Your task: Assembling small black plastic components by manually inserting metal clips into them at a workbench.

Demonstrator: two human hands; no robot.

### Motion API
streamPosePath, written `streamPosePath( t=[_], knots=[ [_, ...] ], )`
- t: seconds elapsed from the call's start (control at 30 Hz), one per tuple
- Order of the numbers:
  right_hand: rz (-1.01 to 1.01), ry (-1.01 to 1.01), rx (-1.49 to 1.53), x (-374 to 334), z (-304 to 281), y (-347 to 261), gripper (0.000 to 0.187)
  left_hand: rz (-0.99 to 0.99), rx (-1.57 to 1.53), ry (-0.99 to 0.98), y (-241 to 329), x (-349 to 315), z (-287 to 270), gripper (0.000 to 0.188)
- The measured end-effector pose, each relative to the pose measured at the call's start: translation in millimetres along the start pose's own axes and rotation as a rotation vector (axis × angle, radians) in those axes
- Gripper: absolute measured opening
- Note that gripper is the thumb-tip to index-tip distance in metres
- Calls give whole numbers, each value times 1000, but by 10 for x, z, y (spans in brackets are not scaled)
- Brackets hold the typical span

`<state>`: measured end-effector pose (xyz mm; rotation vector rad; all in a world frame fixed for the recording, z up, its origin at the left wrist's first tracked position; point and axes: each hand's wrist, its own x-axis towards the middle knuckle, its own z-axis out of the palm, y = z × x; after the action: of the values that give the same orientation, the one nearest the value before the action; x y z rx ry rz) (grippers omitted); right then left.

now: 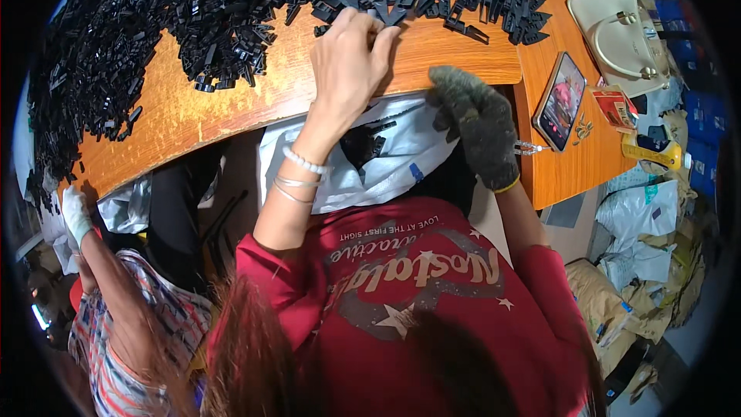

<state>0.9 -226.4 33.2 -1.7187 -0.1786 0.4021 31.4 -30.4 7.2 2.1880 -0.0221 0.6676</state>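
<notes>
My bare left hand (pixel 349 58) reaches over the wooden table to the near edge of a heap of black plastic parts (pixel 231 19). Its fingers are curled, with thumb and forefinger against a pointed black plastic part (pixel 395 15). Just beyond the table's front edge, my right hand (pixel 477 123) wears a dark, worn glove. Its fingers bend inward, and whatever they hold is hidden. Below and between my arms, a white plastic sack (pixel 340 185) lies open over my lap. A few black parts (pixel 378 143) show inside it.
To the right, a phone (pixel 561 100), a red packet (pixel 615 108) and a cream handbag (pixel 617 38) lie near a yellow bottle (pixel 656 152). At the left, another person's white-gloved hand (pixel 77 212) touches the table edge. Packages (pixel 633 212) lie piled at the far right.
</notes>
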Motion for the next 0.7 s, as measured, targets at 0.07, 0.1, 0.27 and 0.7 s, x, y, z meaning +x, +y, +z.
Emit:
streamPosePath(
  t=[0.07, 0.1, 0.27, 0.7],
  knots=[
    [-27, 63, 85, 101, 50, -48, 38, 164, -56, 9, 25, -141, -132, 14],
    [-26, 56, 88, 147, 52, -114, 38, 268, -31, -32, 6, -230, -156, 14],
    [-266, -104, -272, 297, 1, -13, 27, 284, -81, -138, -71, -335, -211, 25],
    [-508, -50, -818, 332, -240, 155, 25, -61, -77, -234, -116, -78, -208, 23]
  ],
)
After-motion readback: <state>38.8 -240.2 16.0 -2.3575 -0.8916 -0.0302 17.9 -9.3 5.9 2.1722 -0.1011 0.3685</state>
